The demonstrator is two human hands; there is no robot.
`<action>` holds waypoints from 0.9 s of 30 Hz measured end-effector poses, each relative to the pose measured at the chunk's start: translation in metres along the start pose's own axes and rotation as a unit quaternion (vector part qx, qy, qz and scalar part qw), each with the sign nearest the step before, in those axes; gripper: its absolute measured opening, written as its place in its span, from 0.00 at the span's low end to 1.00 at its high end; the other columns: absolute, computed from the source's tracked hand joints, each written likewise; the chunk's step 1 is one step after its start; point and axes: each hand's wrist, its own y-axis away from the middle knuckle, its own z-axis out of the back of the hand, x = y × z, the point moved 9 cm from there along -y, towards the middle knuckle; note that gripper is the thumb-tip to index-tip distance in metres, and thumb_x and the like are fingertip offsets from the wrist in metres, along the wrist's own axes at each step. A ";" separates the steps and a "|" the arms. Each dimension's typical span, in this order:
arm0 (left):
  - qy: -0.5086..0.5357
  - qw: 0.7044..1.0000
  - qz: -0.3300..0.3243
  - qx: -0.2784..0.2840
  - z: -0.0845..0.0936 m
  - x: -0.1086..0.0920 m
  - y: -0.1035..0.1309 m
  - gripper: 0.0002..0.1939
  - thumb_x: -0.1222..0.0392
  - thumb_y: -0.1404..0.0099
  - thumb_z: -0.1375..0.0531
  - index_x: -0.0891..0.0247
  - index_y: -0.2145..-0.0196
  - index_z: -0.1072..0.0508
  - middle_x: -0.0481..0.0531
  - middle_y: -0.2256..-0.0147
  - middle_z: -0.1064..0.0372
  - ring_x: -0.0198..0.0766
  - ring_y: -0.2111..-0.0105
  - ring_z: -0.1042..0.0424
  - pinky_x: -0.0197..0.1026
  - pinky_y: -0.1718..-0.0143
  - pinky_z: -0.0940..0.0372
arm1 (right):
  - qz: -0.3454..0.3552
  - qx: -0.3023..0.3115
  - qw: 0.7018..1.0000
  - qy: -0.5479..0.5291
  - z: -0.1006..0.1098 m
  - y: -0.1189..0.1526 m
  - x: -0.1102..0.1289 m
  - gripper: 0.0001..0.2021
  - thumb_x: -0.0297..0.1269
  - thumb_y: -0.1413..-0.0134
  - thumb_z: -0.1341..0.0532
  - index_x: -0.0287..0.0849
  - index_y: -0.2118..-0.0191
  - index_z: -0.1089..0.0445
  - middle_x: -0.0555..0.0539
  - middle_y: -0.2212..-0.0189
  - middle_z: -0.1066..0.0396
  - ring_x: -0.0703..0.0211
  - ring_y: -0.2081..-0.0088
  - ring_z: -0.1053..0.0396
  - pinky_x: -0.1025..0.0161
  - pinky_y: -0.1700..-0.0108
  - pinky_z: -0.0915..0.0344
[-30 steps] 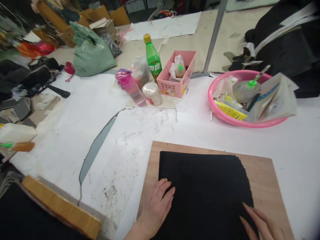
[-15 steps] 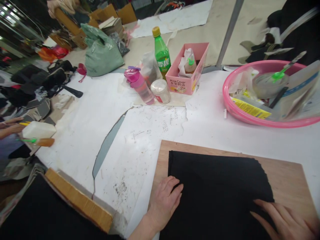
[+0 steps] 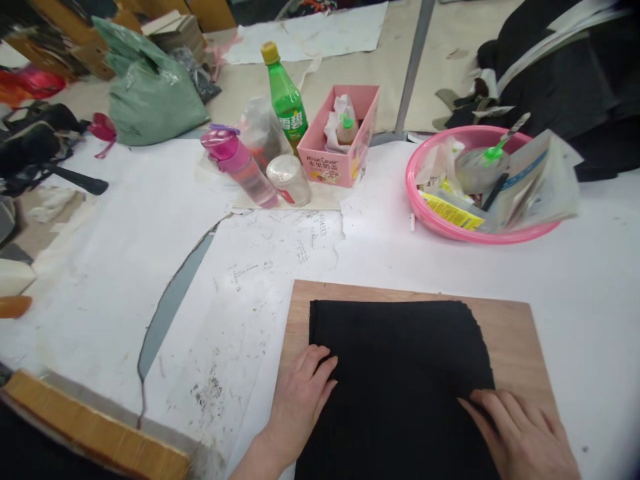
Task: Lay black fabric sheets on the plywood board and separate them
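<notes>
Left hand (image 3: 300, 390) lies flat, fingers spread, on the black fabric (image 3: 400, 380) at its nine o'clock edge, gripping nothing. The fabric sits on the wooden board (image 3: 510, 333) at the near side of the bench (image 3: 150, 227), its left edge square to the board. Right hand (image 3: 520, 433) is open too, palm down at the cloth's four o'clock corner, where the curved edge runs. Best handling, I'd say: keep both palms flat, press evenly outward, and don't drag that ragged curve. Pink basin (image 3: 425, 213) waits at one o'clock.
</notes>
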 end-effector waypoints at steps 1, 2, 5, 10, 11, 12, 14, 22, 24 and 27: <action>-0.002 1.000 0.004 0.006 0.001 -0.001 -0.002 0.18 0.68 0.36 0.43 0.59 0.49 0.34 0.56 0.50 0.36 0.49 0.48 0.36 0.57 0.48 0.33 | 0.006 0.020 1.000 0.007 -0.003 0.001 0.001 0.16 0.48 0.37 0.52 0.51 0.57 0.29 0.49 0.63 0.28 0.53 0.63 0.34 0.52 0.58 0.41; -0.004 1.000 0.008 0.014 0.001 -0.001 -0.005 0.18 0.68 0.36 0.43 0.59 0.49 0.34 0.56 0.51 0.36 0.49 0.49 0.35 0.57 0.49 0.33 | 0.008 0.036 0.999 0.013 -0.006 0.002 0.001 0.15 0.48 0.38 0.51 0.49 0.57 0.30 0.48 0.62 0.28 0.52 0.63 0.34 0.51 0.57 0.41; -0.006 0.999 0.027 0.045 0.002 -0.001 -0.012 0.18 0.69 0.38 0.41 0.59 0.51 0.33 0.54 0.53 0.36 0.47 0.52 0.34 0.54 0.51 0.33 | 0.007 0.033 0.999 0.008 -0.007 0.002 0.000 0.13 0.47 0.39 0.47 0.46 0.60 0.32 0.46 0.61 0.29 0.51 0.60 0.34 0.52 0.57 0.41; -0.021 0.995 0.035 0.093 0.000 -0.003 -0.024 0.11 0.68 0.40 0.38 0.59 0.59 0.32 0.51 0.60 0.36 0.45 0.58 0.35 0.52 0.57 0.35 | 0.037 0.033 0.998 -0.025 -0.008 0.003 0.002 0.08 0.41 0.39 0.46 0.46 0.61 0.33 0.47 0.59 0.30 0.54 0.56 0.34 0.56 0.53 0.40; -0.024 0.994 0.035 0.102 0.000 -0.003 -0.026 0.09 0.67 0.41 0.38 0.59 0.62 0.32 0.50 0.62 0.36 0.45 0.59 0.36 0.51 0.58 0.35 | 0.026 0.034 0.999 -0.022 -0.007 0.003 -0.001 0.08 0.42 0.39 0.46 0.46 0.61 0.33 0.47 0.59 0.30 0.54 0.56 0.34 0.56 0.53 0.40; -0.026 0.993 0.035 0.110 0.000 -0.003 -0.028 0.08 0.67 0.41 0.37 0.60 0.65 0.32 0.49 0.63 0.36 0.45 0.60 0.36 0.50 0.59 0.36 | 0.009 0.033 0.999 -0.015 -0.006 0.003 -0.005 0.09 0.44 0.40 0.45 0.46 0.61 0.33 0.47 0.59 0.30 0.53 0.56 0.34 0.55 0.53 0.40; -0.027 0.992 0.034 0.121 0.000 -0.005 -0.032 0.08 0.68 0.42 0.37 0.60 0.69 0.33 0.49 0.65 0.37 0.44 0.61 0.37 0.48 0.61 0.37 | -0.025 0.018 1.000 -0.002 0.001 -0.001 -0.009 0.12 0.47 0.41 0.44 0.45 0.59 0.33 0.46 0.57 0.31 0.52 0.56 0.34 0.53 0.51 0.40; -0.006 0.995 -0.003 0.102 0.004 -0.016 -0.028 0.09 0.74 0.40 0.44 0.60 0.67 0.34 0.49 0.67 0.35 0.42 0.64 0.36 0.45 0.62 0.39 | 0.087 0.029 0.994 -0.065 -0.004 -0.040 0.065 0.16 0.36 0.39 0.44 0.46 0.46 0.36 0.47 0.53 0.30 0.56 0.51 0.35 0.58 0.50 0.40; 0.001 0.995 -0.003 0.097 0.003 -0.014 -0.027 0.08 0.71 0.37 0.44 0.59 0.62 0.33 0.49 0.65 0.33 0.42 0.63 0.35 0.45 0.62 0.38 | 0.109 0.052 0.990 -0.078 -0.014 -0.046 0.081 0.17 0.33 0.40 0.43 0.45 0.45 0.38 0.48 0.55 0.30 0.57 0.53 0.34 0.59 0.52 0.39; 0.004 0.994 -0.007 0.111 -0.001 -0.011 -0.025 0.07 0.68 0.36 0.43 0.59 0.61 0.32 0.50 0.64 0.33 0.43 0.62 0.35 0.46 0.61 0.37 | 0.087 0.085 0.989 -0.085 -0.025 -0.048 0.081 0.12 0.33 0.40 0.42 0.46 0.51 0.34 0.49 0.62 0.29 0.58 0.60 0.34 0.58 0.59 0.40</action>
